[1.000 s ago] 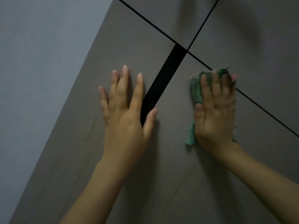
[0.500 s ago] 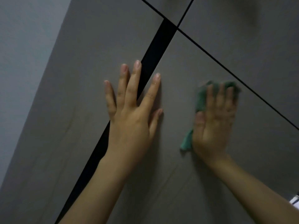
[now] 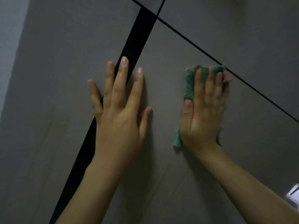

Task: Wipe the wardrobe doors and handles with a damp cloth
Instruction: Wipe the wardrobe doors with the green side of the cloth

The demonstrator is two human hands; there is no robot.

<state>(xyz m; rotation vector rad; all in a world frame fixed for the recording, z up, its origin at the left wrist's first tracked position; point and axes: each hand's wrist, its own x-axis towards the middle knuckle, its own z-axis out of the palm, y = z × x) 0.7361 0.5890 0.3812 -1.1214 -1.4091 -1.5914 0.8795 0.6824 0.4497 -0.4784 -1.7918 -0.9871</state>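
While both bare forearms reached up from the lower edge of the view, the left hand lay flat against the grey matte wardrobe door, palm to the panel, fingers straight and spread, grasping nothing. Its middle and ring fingers crossed the wide black vertical strip that ran between this door and the grey door panel on the left; the index finger and thumb rested on the right-hand door, the little finger on the left one. The wrist was straight, in line with the forearm, which slanted up from the lower left.

The right hand pressed a green textured cloth flat against the same door, near that door's upper edge. Its fingers were extended and held close together over the cloth, the thumb laid alongside on the left, so the hand pushed on the cloth rather than clenching it. Green fabric showed above and left of the fingers, and a fold stuck out below the heel of the palm; a small pink patch showed at the cloth's upper right corner. That corner lay just beside the thin dark gap that separated this door from the upper grey panels. The right forearm came in from the lower right corner, and the two hands stayed apart, with bare door between them.
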